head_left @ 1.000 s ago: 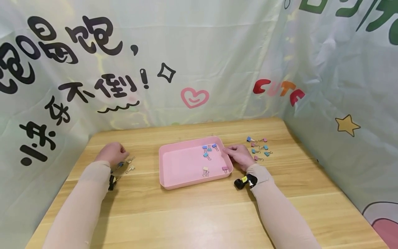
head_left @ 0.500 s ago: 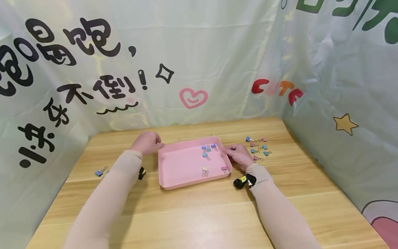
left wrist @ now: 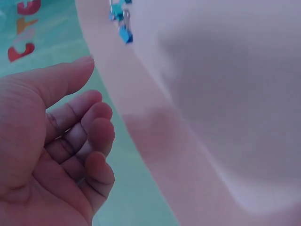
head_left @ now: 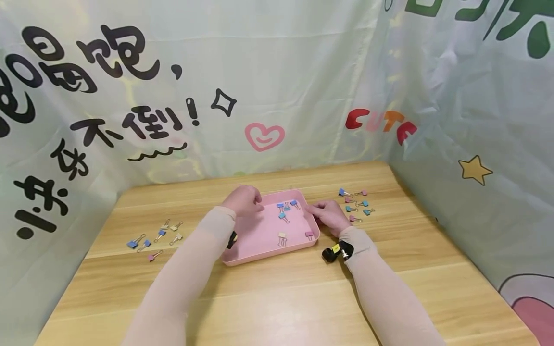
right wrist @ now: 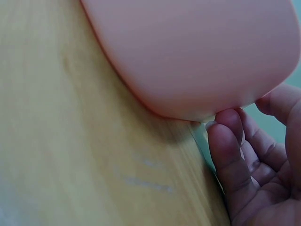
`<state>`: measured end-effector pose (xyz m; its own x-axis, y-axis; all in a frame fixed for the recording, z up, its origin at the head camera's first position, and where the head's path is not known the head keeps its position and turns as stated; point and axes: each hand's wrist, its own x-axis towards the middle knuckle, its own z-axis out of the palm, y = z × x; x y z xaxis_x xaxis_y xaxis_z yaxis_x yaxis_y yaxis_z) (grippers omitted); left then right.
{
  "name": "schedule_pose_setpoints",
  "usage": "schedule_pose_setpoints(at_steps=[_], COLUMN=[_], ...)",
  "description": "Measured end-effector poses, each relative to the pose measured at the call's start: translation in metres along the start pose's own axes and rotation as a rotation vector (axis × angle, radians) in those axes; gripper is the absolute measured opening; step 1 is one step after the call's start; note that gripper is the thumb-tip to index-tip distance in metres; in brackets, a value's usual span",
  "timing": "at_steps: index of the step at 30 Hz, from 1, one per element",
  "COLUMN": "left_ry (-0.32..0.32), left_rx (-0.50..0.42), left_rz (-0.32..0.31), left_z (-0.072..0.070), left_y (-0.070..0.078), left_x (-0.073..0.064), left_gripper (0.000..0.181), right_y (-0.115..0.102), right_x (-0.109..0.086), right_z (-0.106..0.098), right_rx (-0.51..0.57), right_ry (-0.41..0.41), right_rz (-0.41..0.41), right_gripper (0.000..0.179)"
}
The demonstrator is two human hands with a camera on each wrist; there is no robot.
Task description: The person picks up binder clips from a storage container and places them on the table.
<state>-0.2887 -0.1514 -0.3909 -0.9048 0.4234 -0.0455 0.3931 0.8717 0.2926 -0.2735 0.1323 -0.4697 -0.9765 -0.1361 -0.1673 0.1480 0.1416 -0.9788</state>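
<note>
My left hand hovers over the back left part of the pink tray. In the left wrist view the fingers of the left hand are loosely bent, the thumb stands apart from them, and nothing shows between them. My right hand pinches the tray's right wall; the right wrist view has its fingertips against the wall. Inside the tray lie a teal binder clip, several blue and teal ones behind it, a cream clip and a pink clip.
Left of the tray, several loose binder clips lie on the wooden table, among them a blue clip and a pink clip. More clips, including a blue one, lie to the right. A printed curtain hangs behind.
My left hand has travelled right from the left group of clips, past the tray's left edge, to above the tray. The right hand keeps its grip on the tray wall.
</note>
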Motion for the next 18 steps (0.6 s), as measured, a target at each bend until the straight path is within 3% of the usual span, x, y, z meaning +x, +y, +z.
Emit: schedule_pose_setpoints(at_steps=[8, 18], left_ry=[-0.068, -0.155], left_rx=[-0.033, -0.035], left_rz=[0.066, 0.169], left_z=[0.026, 0.048], left_y=[0.016, 0.028], left_x=[0.022, 0.035], left_gripper=[0.026, 0.014], right_y=[0.002, -0.001], right_x=[0.001, 0.000], right_z=[-0.001, 0.000], right_rx=[-0.001, -0.011], right_ry=[-0.013, -0.004], right_rz=[0.000, 0.011], right_gripper=[0.043, 0.038])
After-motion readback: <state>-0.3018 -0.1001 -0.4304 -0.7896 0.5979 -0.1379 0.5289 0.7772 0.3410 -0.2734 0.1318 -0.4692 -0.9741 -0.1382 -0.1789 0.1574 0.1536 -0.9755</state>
